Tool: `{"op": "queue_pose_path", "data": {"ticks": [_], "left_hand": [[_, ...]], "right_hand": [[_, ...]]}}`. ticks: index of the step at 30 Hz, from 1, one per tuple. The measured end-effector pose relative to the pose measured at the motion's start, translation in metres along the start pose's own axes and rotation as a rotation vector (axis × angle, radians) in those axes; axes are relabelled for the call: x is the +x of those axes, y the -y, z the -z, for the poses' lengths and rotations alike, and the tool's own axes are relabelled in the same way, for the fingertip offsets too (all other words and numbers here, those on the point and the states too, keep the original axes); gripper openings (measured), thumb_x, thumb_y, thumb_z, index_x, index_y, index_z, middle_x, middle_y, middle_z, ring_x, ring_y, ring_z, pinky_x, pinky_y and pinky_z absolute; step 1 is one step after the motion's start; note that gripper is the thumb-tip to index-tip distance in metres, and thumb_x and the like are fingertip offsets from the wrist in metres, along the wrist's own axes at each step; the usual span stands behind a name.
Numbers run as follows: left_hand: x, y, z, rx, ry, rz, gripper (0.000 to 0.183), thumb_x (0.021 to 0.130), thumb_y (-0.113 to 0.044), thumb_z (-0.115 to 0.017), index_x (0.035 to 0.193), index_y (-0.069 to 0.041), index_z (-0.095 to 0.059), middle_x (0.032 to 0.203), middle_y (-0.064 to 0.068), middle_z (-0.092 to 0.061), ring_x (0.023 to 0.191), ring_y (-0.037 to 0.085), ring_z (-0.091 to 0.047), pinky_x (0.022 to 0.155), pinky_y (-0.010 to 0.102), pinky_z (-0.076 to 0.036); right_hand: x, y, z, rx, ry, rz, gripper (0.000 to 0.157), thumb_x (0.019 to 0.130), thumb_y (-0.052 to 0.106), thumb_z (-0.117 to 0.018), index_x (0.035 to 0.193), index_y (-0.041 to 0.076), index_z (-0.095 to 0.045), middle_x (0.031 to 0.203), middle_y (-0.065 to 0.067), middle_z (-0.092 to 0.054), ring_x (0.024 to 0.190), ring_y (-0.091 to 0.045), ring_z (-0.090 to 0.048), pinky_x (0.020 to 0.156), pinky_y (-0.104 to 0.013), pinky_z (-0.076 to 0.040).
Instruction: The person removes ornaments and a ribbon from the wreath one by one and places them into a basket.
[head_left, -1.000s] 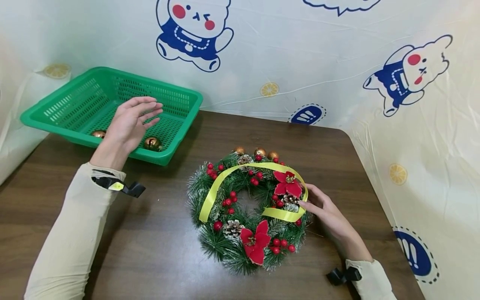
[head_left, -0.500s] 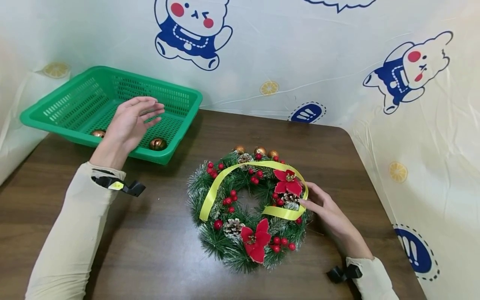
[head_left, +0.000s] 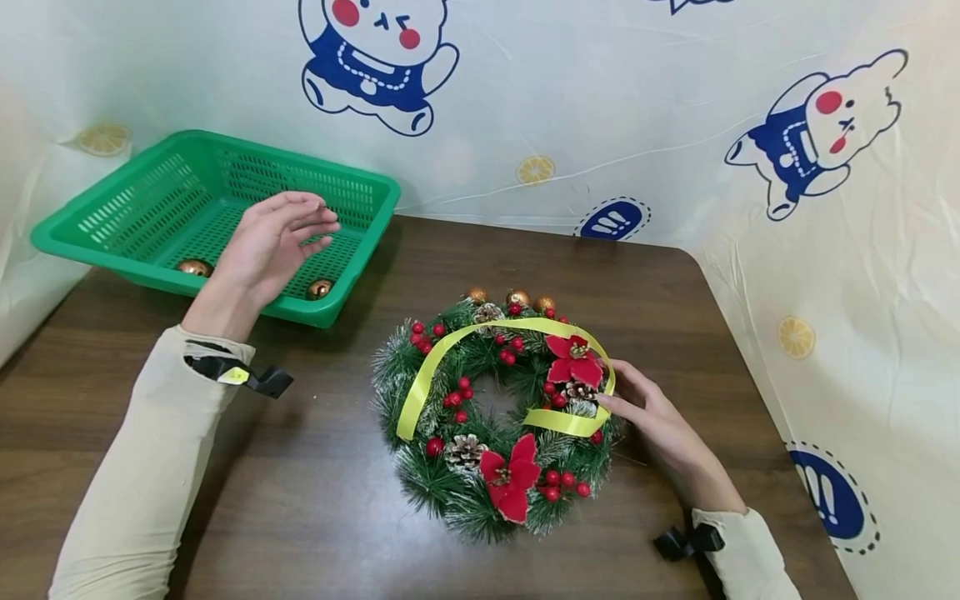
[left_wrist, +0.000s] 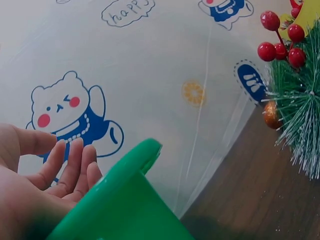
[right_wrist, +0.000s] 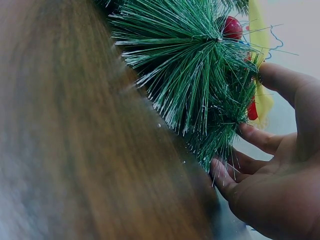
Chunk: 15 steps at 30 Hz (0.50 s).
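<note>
A green Christmas wreath [head_left: 427,487] with red berries, pine cones and red poinsettia flowers lies flat on the brown table. A yellow ribbon [head_left: 422,392] loops loosely across its top. At the wreath's right edge, my right hand [head_left: 667,437] grips the rim, thumb on the ribbon and fingers at the outer needles. My left hand [head_left: 258,250] hovers over the green plastic basket [head_left: 322,312], fingers loosely bent and nothing visible between them. Two copper-coloured jingle bells lie in the basket: one bell [head_left: 195,267] left of my hand, the other bell [head_left: 318,289] right of it.
Small golden balls [head_left: 517,298] sit along the wreath's far edge. Behind the brown table [head_left: 322,492] hangs a pale curtain [head_left: 645,100] printed with cartoon bears and orange slices. The basket stands at the back left, near the curtain.
My left hand has shifted slightly right over the basket. The right-hand bell inside has rolled a little to the right. My right hand stays on the wreath.
</note>
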<state>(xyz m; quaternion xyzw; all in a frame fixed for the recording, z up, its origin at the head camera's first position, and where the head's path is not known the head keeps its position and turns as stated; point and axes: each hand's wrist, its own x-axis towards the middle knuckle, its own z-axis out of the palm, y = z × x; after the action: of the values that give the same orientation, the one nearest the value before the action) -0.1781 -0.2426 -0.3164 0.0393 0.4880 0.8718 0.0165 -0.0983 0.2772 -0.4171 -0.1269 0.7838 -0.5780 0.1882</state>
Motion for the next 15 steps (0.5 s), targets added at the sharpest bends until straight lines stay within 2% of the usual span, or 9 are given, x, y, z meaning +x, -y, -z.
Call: {"op": "queue_pose_path", "data": {"ticks": [8,15], "left_hand": [[0.002,0.004,-0.014,0.028,0.072,0.023,0.010,0.099,-0.007,-0.061,0.103,0.002,-0.066,0.090,0.012,-0.070,0.086,0.024,-0.066,0.080,0.032,-0.053],[-0.002,0.014,-0.025,0.069,0.138,0.034,0.012,0.100,-0.008,-0.059,0.104,0.003,-0.062,0.090,0.012,-0.067,0.083,0.023,-0.064,0.077,0.030,-0.055]], "right_hand": [[-0.002,-0.002,-0.002,0.021,0.005,-0.004,0.047,0.101,0.023,-0.060,0.145,0.017,-0.045,0.143,-0.007,-0.046,0.135,-0.027,-0.039,0.104,-0.030,-0.040],[0.001,0.001,0.002,0.024,0.012,0.018,0.047,0.100,0.021,-0.061,0.144,0.017,-0.045,0.144,-0.007,-0.046,0.135,-0.026,-0.040,0.103,-0.022,-0.042]]}}
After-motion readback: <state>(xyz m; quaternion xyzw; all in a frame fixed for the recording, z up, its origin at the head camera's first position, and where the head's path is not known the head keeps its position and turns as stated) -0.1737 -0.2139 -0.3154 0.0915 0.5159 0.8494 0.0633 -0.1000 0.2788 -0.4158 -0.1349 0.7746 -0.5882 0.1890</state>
